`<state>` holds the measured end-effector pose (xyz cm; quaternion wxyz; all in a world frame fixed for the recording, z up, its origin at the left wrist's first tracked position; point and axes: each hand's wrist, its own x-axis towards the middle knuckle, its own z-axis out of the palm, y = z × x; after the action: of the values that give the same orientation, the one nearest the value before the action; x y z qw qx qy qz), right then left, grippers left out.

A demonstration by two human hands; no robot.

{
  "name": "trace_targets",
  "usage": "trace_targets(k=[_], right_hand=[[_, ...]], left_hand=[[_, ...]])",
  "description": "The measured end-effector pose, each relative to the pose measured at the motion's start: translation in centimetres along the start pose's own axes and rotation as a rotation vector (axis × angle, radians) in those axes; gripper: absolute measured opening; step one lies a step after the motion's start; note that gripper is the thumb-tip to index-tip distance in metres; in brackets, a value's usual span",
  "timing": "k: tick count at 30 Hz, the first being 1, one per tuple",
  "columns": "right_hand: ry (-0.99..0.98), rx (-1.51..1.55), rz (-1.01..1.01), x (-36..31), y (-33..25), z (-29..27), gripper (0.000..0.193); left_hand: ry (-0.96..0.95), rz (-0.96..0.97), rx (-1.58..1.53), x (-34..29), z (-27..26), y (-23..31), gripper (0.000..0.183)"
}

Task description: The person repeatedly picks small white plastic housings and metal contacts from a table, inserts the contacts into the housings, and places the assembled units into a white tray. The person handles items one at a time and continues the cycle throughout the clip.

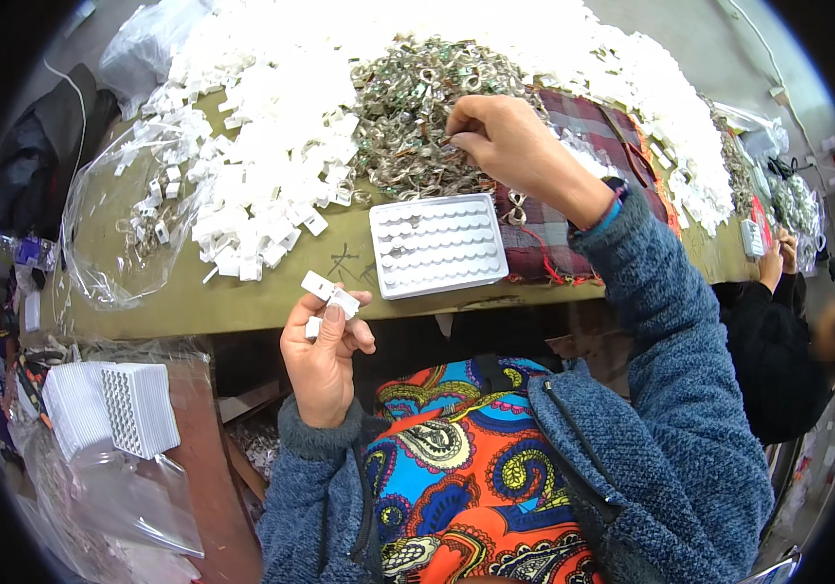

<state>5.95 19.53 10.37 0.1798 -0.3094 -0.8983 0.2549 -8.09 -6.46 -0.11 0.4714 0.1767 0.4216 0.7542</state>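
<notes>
My left hand (325, 355) is closed around several small white plastic pieces (318, 285), block-like, held near the table's front edge. My right hand (510, 136) reaches over a heap of small silvery metal pieces (417, 117), some ring-shaped, with green bits among them. Its fingers are pinched together; what they hold, if anything, is too small to make out. Between my hands, a white plastic tray (439, 288) with rows of scalloped slots lies on the table. A few dark or metallic bits sit in slots on its left side.
White plastic pieces (272, 146) lie heaped on the green tabletop (340, 255). A plaid cloth (529, 248) spreads under the metal heap's right side. Stacked white trays (140, 409) and clear plastic bags (135, 496) stand at lower left. Another person's hands (778, 255) are at far right.
</notes>
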Motion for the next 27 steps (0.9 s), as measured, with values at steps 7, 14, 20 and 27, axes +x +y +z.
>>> trace_targets(k=[7, 14, 20, 27], right_hand=[[0.203, -0.001, -0.327, 4.5, 1.3, -1.6, 0.011], [0.363, -0.176, -0.215, -1.6, 3.6, -4.7, 0.012], [0.027, 0.110, 0.025, -10.1, 5.7, -0.6, 0.010], [0.095, -0.240, -0.232, -9.6, 6.8, 1.9, 0.005]], left_hand=[[0.050, 0.021, 0.049, -0.4, 0.4, -0.1, 0.025], [0.085, -0.004, 0.063, -0.4, 0.2, -0.1, 0.026], [0.068, 0.067, 0.111, -0.2, 0.7, -0.4, 0.027], [0.053, 0.057, 0.142, -0.5, 2.2, -1.1, 0.027]])
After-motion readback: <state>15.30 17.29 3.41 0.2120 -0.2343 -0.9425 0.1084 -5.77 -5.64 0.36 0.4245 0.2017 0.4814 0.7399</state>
